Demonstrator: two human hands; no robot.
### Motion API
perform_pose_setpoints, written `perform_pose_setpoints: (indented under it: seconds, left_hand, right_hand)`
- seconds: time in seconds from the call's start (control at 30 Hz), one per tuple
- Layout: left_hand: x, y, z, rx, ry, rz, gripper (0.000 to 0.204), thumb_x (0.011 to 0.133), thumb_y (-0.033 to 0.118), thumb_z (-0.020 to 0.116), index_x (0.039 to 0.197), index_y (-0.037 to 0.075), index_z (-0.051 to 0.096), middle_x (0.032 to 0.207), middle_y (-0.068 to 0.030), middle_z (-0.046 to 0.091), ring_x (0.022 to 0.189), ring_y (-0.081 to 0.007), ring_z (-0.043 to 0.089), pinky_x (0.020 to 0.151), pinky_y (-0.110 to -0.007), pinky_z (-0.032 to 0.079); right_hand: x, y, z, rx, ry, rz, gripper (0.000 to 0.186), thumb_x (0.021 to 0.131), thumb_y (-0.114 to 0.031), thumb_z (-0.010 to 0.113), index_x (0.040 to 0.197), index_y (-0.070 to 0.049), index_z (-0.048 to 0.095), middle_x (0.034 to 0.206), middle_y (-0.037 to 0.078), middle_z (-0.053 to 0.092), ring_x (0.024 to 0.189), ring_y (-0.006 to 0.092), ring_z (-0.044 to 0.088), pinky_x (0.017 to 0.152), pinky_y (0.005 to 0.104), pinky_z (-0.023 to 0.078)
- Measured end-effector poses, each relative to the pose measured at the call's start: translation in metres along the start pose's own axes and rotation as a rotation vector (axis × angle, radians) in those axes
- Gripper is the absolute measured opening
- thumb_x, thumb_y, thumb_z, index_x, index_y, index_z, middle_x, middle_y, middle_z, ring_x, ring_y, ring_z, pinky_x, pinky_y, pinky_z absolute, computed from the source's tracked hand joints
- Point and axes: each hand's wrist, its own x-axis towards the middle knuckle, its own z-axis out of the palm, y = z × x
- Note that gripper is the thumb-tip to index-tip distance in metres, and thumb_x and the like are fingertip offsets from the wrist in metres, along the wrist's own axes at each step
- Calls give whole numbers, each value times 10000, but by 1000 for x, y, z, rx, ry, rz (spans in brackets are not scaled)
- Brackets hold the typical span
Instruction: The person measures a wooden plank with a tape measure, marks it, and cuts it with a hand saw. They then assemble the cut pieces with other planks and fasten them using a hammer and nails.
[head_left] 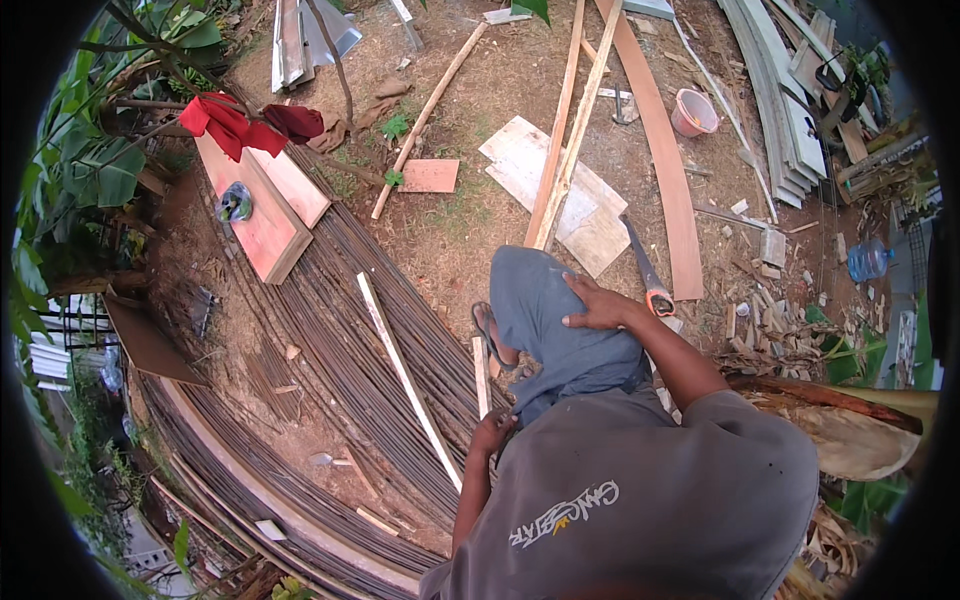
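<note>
Right hand (600, 303) spread on the knee, left hand (492, 432) low beside a short wooden strip (481, 375)

Right fingers: parted, thumb set well away from them, palm down on the grey-blue trousers (570, 345) at the knee. Nothing seen in the grasp; cloth only under the hand. Handsaw (644, 262) with orange handle lay on the ground to the right, near the wrist, apart from the fingers.

Left fingers: bent, tips against or just beside the trousers at the hip. Their gap was too hidden to judge; could not tell whether they had hold of anything. The strip's lower end stood just above this hand; contact unclear.

Two long battens (577, 130) ran away from the knee, crossing pale plywood pieces (600, 225). A curved brown board (660, 150) lay farther right, with a hammer (622, 105) between it and the pink bucket (695, 112) roughly in line. Left of the person: long thin rods (420, 320), a pale batten (408, 380) across them.
</note>
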Motion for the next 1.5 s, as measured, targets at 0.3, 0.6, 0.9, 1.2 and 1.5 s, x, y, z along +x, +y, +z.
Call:
perform_pose_setpoints:
  seconds: [0.3,0.6,0.9,1.2,1.5]
  left_hand:
    - [54,32,-116,-4,7,-163,585,927,378,686,1370,10,581,1267,-287,652,1196,-407,637,982,-451,504]
    - [232,33,-248,423,-428,-112,535,923,441,676,1227,3,637,1150,-258,689,1071,-429,668,877,-495,533]
    - [368,237,-425,559,-510,-51,448,909,496,660,1032,65,672,1035,-219,710,987,-441,677,810,-525,539]
    - [469,390,-521,401,-730,240,311,894,317,773,895,26,661,754,-96,685,667,-207,654,623,-371,503]
    - [570,502,-578,534,-845,94,227,934,212,746,854,35,630,695,14,563,676,-67,494,610,-286,434]
  right_hand:
    - [151,37,50,210,-132,76,913,903,-548,646,1610,-106,274,1576,295,340,1432,441,407,1158,471,383]
    - [328,76,-8,448,-227,417,837,919,-552,623,1569,-90,366,1469,274,501,1332,429,527,1114,468,428]
    - [405,80,-121,576,53,495,698,923,-469,654,1466,-53,513,1350,263,617,1203,393,631,1028,435,489]
    - [396,70,-150,701,217,730,684,928,-450,644,1441,-15,523,1373,255,605,1290,398,575,1093,458,449]
    - [448,-10,-185,697,378,671,362,943,-422,621,1131,-121,691,1131,173,686,1098,382,638,948,461,501]
